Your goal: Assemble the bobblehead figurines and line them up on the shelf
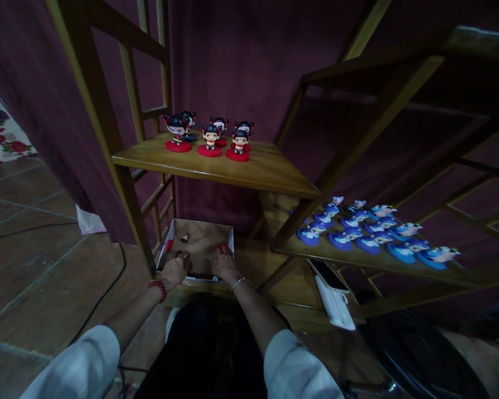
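Observation:
A shallow cardboard box (202, 238) with white edges lies on the lower shelf. My left hand (173, 271) reaches over its front left part, fingers closed around a small figure piece (186, 254). Over the box's right side, my right hand (225, 265) has its fingers bent together at something red (223, 250), too small to make out. Another small figure piece (185, 238) lies near the back of the box, and a red piece (169, 245) is by its left wall.
Several black-haired figurines on red bases (210, 143) stand on the wooden shelf (270, 166) above. Blue figurines (345, 238) fill the right shelf. Beneath that are a phone (330, 275) and a white object (336, 305). A black seat (419, 354) stands lower right.

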Demonstrator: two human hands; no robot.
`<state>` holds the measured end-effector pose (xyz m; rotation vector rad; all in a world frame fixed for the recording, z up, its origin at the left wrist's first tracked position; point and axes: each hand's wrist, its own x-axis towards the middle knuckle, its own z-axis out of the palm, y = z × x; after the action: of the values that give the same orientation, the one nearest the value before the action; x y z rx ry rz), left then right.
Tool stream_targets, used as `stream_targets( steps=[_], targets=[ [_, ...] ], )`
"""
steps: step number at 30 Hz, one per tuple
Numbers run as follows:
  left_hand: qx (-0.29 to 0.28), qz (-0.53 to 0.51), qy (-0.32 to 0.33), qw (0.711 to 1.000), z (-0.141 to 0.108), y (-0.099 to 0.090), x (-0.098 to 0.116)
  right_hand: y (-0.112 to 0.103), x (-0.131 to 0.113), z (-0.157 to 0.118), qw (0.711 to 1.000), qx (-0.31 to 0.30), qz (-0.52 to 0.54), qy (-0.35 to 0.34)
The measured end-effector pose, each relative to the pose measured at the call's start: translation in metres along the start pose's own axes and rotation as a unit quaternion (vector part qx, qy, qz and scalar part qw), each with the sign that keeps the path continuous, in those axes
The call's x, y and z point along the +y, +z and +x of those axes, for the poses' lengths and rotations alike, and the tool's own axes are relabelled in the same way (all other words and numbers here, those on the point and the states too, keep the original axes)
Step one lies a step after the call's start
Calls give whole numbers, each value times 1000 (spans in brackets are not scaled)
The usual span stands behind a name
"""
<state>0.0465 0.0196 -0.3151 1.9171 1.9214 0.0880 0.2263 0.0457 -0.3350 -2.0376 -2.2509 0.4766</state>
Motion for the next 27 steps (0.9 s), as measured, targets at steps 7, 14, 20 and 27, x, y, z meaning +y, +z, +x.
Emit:
stream_targets(
  steps=[7, 14, 20, 27],
  targets=[
    [-4, -9, -10, 1000, 10, 3, -1, 3, -3, 15, 999, -22, -41, 12],
    [12, -13, -6, 1000, 18, 6, -2, 6, -3, 21, 997, -32, -68, -24],
    [18, -17, 6, 1000, 23, 12, -4, 5, -4, 19, 995, -23, -82, -49],
    [35, -28, 12, 999, 28, 14, -2, 3, -4, 13, 995, -19, -80, -57]
  ],
)
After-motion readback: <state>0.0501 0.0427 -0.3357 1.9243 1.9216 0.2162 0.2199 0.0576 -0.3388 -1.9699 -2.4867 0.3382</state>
